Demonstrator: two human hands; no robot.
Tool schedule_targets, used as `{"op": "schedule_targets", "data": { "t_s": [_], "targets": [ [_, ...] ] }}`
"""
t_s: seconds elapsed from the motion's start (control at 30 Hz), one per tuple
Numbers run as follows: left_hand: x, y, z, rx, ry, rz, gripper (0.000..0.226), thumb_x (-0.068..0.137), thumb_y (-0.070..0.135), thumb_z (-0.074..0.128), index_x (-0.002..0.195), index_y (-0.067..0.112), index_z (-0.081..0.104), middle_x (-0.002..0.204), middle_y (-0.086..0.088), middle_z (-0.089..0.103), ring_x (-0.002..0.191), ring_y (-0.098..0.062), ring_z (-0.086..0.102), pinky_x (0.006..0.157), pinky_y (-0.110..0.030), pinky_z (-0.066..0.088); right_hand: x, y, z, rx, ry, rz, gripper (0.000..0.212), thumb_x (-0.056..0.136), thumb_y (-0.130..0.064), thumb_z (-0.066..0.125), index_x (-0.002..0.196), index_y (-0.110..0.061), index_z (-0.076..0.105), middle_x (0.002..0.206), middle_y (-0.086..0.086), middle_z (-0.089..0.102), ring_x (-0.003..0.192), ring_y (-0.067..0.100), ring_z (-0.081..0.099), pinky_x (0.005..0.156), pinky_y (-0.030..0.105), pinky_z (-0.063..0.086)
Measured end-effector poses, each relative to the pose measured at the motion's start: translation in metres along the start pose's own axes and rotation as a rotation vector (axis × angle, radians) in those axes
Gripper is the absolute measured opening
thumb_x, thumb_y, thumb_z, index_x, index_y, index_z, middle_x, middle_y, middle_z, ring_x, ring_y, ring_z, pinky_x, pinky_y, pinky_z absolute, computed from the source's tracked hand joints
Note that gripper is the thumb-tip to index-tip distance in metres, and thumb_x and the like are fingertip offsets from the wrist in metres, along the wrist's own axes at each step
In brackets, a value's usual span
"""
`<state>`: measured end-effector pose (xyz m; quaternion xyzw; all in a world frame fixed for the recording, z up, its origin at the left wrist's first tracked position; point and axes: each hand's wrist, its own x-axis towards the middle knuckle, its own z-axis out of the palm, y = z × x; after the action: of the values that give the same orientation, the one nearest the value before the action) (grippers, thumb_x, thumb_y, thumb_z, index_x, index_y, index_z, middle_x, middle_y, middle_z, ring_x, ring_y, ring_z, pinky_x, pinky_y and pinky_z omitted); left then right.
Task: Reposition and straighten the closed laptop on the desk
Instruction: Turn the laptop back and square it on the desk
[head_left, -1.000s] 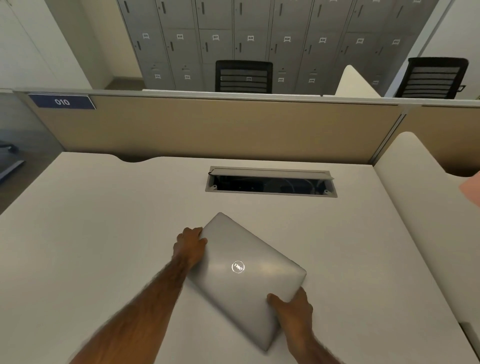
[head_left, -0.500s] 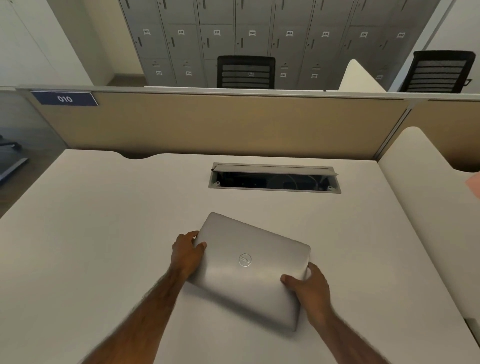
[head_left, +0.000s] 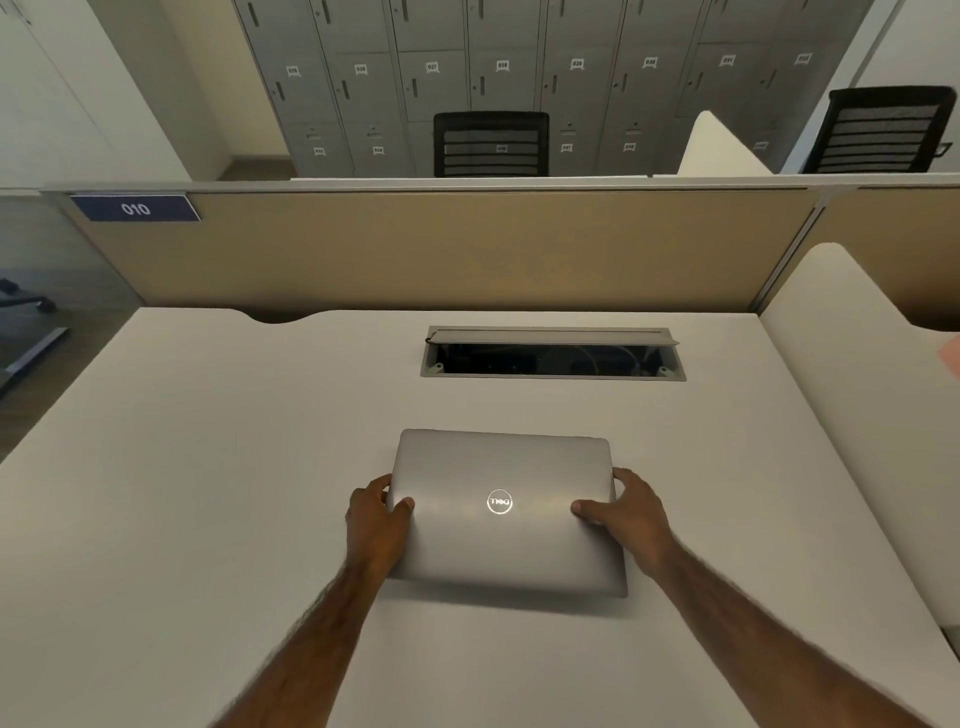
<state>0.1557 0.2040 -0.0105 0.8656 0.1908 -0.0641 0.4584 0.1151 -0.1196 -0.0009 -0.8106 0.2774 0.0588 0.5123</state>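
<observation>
Gripping a closed laptop (head_left: 506, 512) – smooth silver, rounded corners – left hand (head_left: 376, 519), right hand (head_left: 631, 514), fingers wrapping its side edges

A pale tabletop (head_left: 208, 467) is filling the lower part of the view, with an open cable tray (head_left: 551, 358) near its far edge. A beige partition (head_left: 441, 249) carrying a blue sign "010" (head_left: 135, 208) is standing behind. Grey lockers (head_left: 467, 67) and two black chairs (head_left: 491, 144) are standing beyond it.
</observation>
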Motion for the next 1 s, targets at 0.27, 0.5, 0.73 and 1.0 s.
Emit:
{"op": "schedule_targets", "data": {
  "t_s": [0.27,0.5,0.73,1.0],
  "targets": [
    [0.001,-0.003,0.006,0.011,-0.02,0.003,0.047,0.089,0.011,0.066,0.136,0.012,0.061,0.119,-0.015,0.069,0.1,-0.031,0.067,0.089,-0.036,0.053,0.02,0.005,-0.003,-0.004,-0.028,0.005,0.072,0.062,-0.025,0.093,0.127,-0.019,0.064,0.101,-0.008,0.067,0.088,0.013,0.068,0.075,0.031,0.053],
    [0.007,-0.003,0.007,0.048,-0.024,0.024,0.044,0.087,0.009,0.065,0.131,0.012,0.065,0.113,-0.013,0.074,0.086,-0.026,0.063,0.08,-0.03,0.049,0.025,0.011,0.0,0.009,-0.041,0.006,0.071,0.065,-0.022,0.093,0.129,-0.016,0.063,0.107,-0.002,0.066,0.092,0.019,0.066,0.082,0.034,0.053],
    [0.01,-0.005,0.008,0.048,-0.023,0.015,0.044,0.087,0.009,0.065,0.131,0.011,0.065,0.113,-0.014,0.074,0.086,-0.025,0.062,0.081,-0.031,0.049,0.026,0.015,0.003,0.041,-0.052,0.023,0.07,0.066,-0.02,0.092,0.129,-0.017,0.063,0.104,-0.006,0.066,0.088,0.012,0.065,0.08,0.033,0.054],
    [0.008,-0.008,0.012,0.028,-0.03,-0.019,0.046,0.087,0.009,0.065,0.133,0.011,0.064,0.116,-0.014,0.072,0.091,-0.026,0.063,0.084,-0.032,0.05,0.028,0.016,0.002,0.039,-0.059,0.027,0.069,0.065,-0.02,0.092,0.128,-0.019,0.063,0.102,-0.008,0.066,0.088,0.008,0.066,0.076,0.031,0.053]
  ]
}}
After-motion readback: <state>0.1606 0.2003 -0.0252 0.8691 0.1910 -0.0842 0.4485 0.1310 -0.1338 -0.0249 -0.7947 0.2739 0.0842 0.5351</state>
